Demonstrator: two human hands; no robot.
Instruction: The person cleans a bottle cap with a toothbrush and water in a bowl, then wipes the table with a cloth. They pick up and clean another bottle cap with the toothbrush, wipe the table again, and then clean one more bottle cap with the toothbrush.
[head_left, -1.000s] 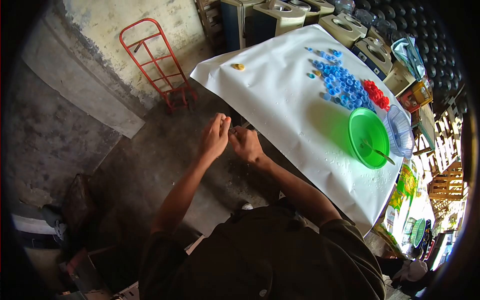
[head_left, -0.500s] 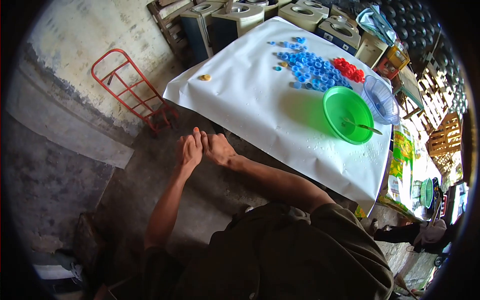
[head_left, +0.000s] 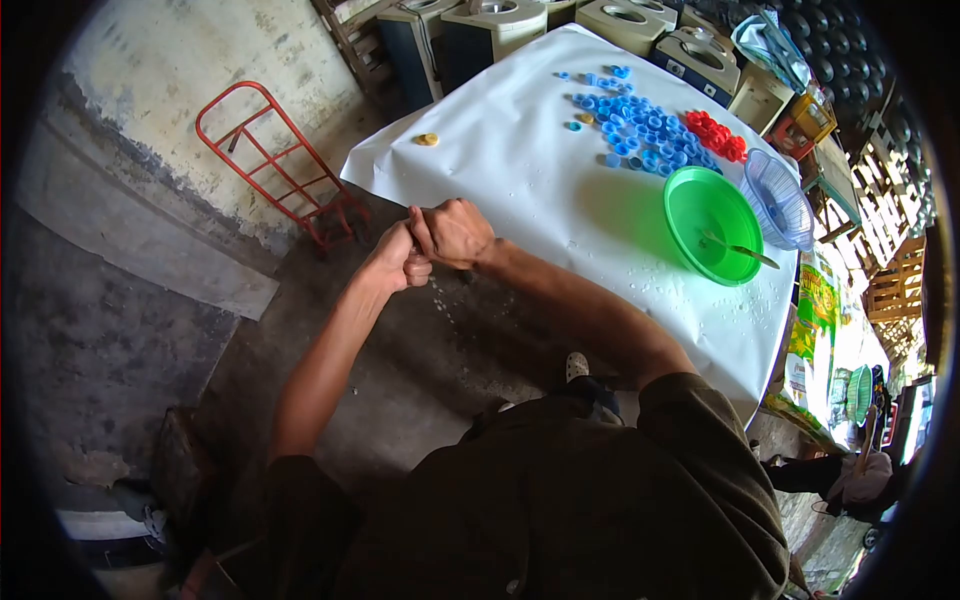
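My left hand and my right hand press together, fingers closed, in front of the near left edge of the white-covered table. Drops of water fall below them. Whatever is between the palms is hidden or too small to name. On the table lie many blue bottle caps, a pile of red caps and a few yellowish caps. A green basin with a utensil in it stands on the right, beside a translucent blue basket.
A red hand truck leans by the wall at left. Beige and dark machines stand behind the table. Yellow-green sacks lie to the right. A person's dark-clothed leg shows at the lower right.
My two hands have moved up and to the right, nearer the table, and are now clasped more tightly. Water drops have appeared below them. The view has shifted slightly.
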